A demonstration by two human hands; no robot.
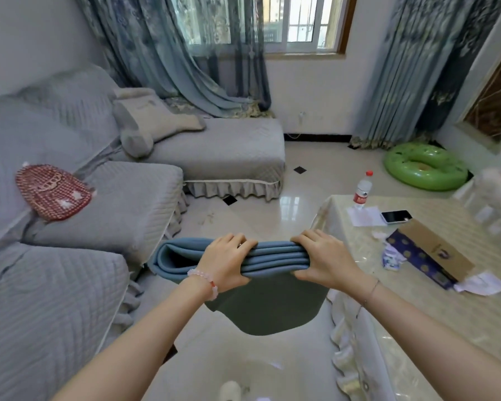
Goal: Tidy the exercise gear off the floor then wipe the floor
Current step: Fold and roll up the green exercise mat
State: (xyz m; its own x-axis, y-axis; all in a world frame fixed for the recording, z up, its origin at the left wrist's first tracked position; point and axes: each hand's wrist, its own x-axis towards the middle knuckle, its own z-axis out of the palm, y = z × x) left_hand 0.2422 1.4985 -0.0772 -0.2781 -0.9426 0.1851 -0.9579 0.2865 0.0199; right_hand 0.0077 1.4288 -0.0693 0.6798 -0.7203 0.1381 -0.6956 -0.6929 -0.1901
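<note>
Glossy tiled floor (287, 209): left hand (229, 261) and right hand (324, 259) clamp the rolled mat (272, 256); its loose tail may unroll if either grip eases.

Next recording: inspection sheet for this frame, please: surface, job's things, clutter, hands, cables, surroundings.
Surface: glossy tile floor, specks near the sofa.
Job's things: blue mat, folded in layers, held above the floor, one flap hanging.
Clutter: green swim ring on the floor; bottle, phone, box and papers on the table.
Hands: left hand and right hand each grip the mat's folded edge.
Cables: maybe a thin cord at the wall below the window; too small to tell.
Surroundings: grey sofa, curtains, window.
</note>
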